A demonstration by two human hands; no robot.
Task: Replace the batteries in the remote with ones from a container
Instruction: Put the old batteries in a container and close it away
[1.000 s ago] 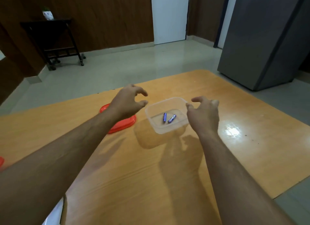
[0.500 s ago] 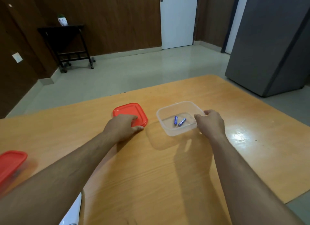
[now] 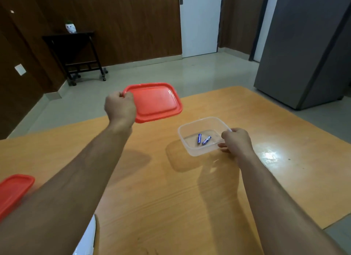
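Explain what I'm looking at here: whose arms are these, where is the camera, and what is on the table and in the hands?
No machine here: a person wears one wide-angle camera on the head, looking forward and down, so both bare arms reach into the picture from below. The left hand holds a red lid by its edge, lifted above the wooden table. The right hand grips the near right corner of a clear plastic container standing open on the table, with two blue batteries lying inside. Another red lid shows at the left edge. No remote is visible.
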